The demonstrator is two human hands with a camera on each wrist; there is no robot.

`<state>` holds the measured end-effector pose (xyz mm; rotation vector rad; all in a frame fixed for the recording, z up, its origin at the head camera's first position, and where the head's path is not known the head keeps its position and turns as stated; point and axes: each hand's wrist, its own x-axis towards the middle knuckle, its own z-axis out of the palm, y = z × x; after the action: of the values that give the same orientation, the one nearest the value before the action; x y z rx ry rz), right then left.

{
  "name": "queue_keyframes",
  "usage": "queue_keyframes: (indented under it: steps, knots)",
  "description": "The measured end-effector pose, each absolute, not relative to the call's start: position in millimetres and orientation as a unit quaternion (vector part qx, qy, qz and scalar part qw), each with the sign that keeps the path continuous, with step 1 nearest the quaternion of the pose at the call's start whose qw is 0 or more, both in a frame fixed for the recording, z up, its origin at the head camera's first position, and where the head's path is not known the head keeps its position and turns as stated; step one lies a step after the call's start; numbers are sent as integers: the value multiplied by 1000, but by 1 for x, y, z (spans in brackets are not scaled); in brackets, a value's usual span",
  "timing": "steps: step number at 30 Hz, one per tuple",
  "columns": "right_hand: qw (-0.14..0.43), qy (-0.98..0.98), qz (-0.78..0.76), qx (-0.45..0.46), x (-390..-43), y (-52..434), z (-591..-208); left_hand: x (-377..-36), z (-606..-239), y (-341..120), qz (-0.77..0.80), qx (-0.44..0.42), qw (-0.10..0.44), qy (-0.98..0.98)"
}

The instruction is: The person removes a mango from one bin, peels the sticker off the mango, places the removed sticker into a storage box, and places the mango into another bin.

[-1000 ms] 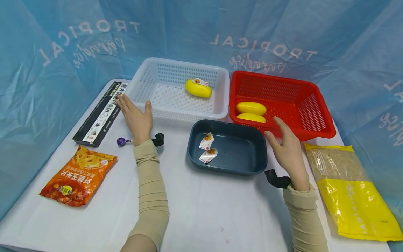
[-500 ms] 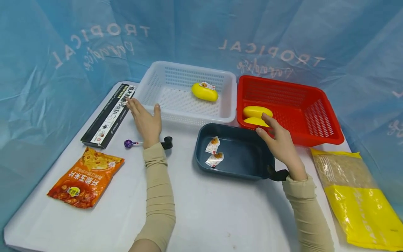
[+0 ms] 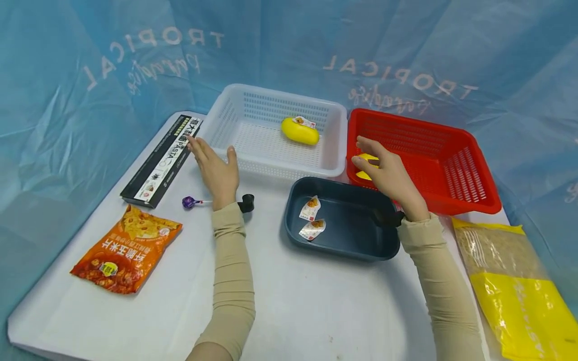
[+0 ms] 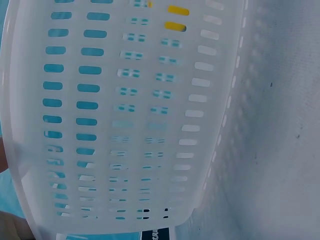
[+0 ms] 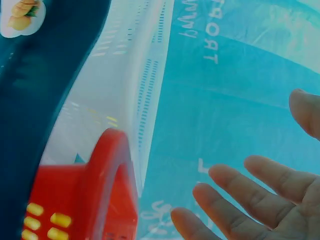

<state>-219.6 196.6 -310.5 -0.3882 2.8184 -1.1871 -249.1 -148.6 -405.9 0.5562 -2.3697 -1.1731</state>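
Yellow soaps (image 3: 367,166) lie lengthwise left-right — right hand (image 3: 387,175) hovers above, fingers (image 5: 235,187) spread, holding nothing

two baskets (image 3: 336,150), three yellow pieces (image 3: 300,131)

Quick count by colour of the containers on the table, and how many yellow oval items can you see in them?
White basket: 1
Red basket: 1
Dark blue tray: 1
Yellow oval items: 2 visible, one in the white basket, one in the red basket mostly hidden under the right hand
Total: 3 containers, 2 yellow items
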Motion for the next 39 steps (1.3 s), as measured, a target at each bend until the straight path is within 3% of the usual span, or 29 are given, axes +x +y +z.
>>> queue_keyframes:
  steps: [18,39]
  knots:
    - [46,910,-391,-133,-293,158,-302,-251,-405,-145,-413,195,219,-862]
    - [59,906,-417,-45,-356,121,-325,-251,-411,-149,-443,197,229,-844]
